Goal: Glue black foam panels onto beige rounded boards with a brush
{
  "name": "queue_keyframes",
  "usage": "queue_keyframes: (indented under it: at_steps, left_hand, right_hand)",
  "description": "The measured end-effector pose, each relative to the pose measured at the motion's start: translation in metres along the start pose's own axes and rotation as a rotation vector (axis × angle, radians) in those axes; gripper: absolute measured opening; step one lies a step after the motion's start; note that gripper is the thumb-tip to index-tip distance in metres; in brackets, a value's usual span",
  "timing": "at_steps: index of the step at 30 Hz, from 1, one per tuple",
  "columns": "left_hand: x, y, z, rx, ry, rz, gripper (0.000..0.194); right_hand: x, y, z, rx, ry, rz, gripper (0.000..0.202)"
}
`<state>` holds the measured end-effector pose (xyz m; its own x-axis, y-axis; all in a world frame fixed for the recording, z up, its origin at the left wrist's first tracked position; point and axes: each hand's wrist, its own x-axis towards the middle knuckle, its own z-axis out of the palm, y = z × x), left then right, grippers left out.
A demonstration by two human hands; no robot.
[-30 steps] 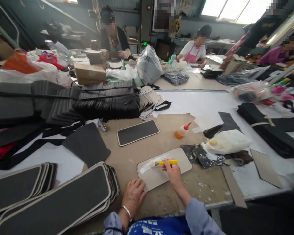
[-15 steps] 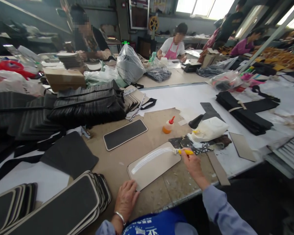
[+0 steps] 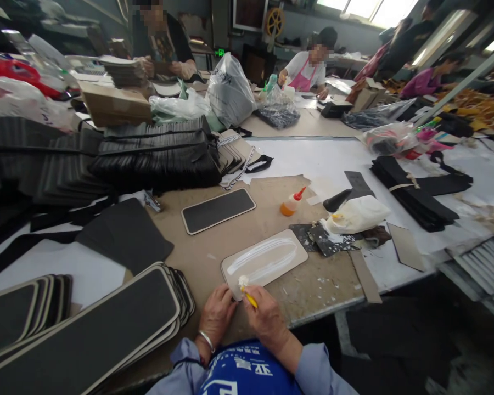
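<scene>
**Glue brush back at the near corner of the panel**

The right hand point(image 3: 267, 318) was closed around a yellow-handled brush point(image 3: 249, 297), fingers together on the handle, with the white-loaded bristles just ahead of the grip on the near-left corner of a beige panel point(image 3: 271, 263). Held low and angled, the brush seemed to be placed to lay its load flat along the panel's length. Beyond the bristles, two white glue streaks point(image 3: 263, 255) ran away toward the panel's far end.

The left hand point(image 3: 216, 315) lay just beside the grip, fingers curled on the panel's near edge. It held nothing and seemed only to pin the panel against the pull of the stroke; whether it pressed hard could not be told.

Well ahead of the grip stood an orange glue bottle point(image 3: 290, 206), and to its right a white bag point(image 3: 356, 215) over dark, glue-smeared scraps point(image 3: 319, 238). These sat apparently within reach for reloading. To the left of the grip, finished black panels point(image 3: 107, 323) lay stacked.

Half a second earlier the brush had been at the panel's far-right end with one streak laid; now it had come back to the near corner and a second streak showed. The left hand had stayed at the edge.
</scene>
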<state>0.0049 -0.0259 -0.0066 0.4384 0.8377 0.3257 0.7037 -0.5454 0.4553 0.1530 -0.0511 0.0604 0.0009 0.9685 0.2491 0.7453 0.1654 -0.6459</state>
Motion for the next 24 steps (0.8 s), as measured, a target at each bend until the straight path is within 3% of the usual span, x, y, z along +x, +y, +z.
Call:
queue_keyframes:
  at_steps: [5, 8, 11, 15, 18, 21, 24]
  left_hand:
    - [-0.004, -0.004, 0.0, 0.023, -0.006, 0.015, 0.017]
    - [-0.004, -0.005, -0.003, 0.014, -0.053, 0.028, 0.015]
    - [-0.003, -0.006, -0.004, 0.01, -0.051, 0.041, 0.016]
    - [-0.001, -0.006, -0.005, 0.022, -0.04, 0.063, 0.016]
    - [0.0, -0.004, -0.005, 0.062, -0.017, 0.081, 0.016]
    - [-0.001, -0.004, -0.002, 0.101, 0.005, 0.104, 0.017]
    - [-0.003, -0.004, 0.001, 0.122, 0.012, 0.105, 0.017]
  right_hand:
    - [0.003, 0.001, -0.001, 0.194, -0.002, 0.173, 0.022]
    - [0.002, 0.027, -0.016, 0.158, 0.032, 0.33, 0.028]
    - [0.008, 0.065, -0.044, 0.025, 0.139, 0.393, 0.037]
    - [0.021, 0.116, -0.084, -0.168, 0.284, 0.297, 0.038]
    - [0.021, 0.14, -0.091, -0.226, 0.281, 0.185, 0.037]
    - [0.011, 0.142, -0.08, -0.22, 0.176, 0.121, 0.032]
    - [0.005, 0.128, -0.072, -0.134, 0.106, 0.081, 0.028]
